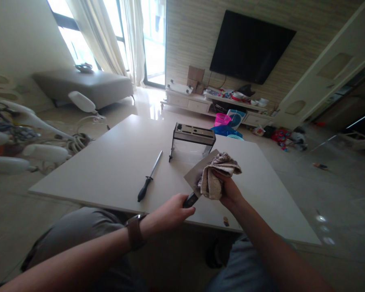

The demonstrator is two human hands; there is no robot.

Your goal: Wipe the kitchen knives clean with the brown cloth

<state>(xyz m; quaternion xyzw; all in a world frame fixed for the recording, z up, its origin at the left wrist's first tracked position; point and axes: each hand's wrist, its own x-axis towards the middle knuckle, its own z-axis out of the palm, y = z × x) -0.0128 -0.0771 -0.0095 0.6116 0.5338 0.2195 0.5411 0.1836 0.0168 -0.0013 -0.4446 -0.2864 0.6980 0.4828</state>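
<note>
My left hand [177, 210] is closed round the black handle of a cleaver [192, 175], whose broad grey blade points up and away over the white table [109, 162]. In my right hand [230, 190] is a bunched beige and brown cloth [220, 172], pressed against the blade and covering part of it. To the left on the table lies a sharpening steel [149, 178] with a black handle and thin metal rod. Just beyond the blade stands a knife block [192, 140] with a slotted dark top and clear sides.
A small sticker-like figure [226, 221] is at the table's near edge. White lamp-like parts and cables [79, 140] lie on the floor at left. Beyond the table are blue and pink basins [222, 119], a TV cabinet [188, 103] and a grey bench [88, 87].
</note>
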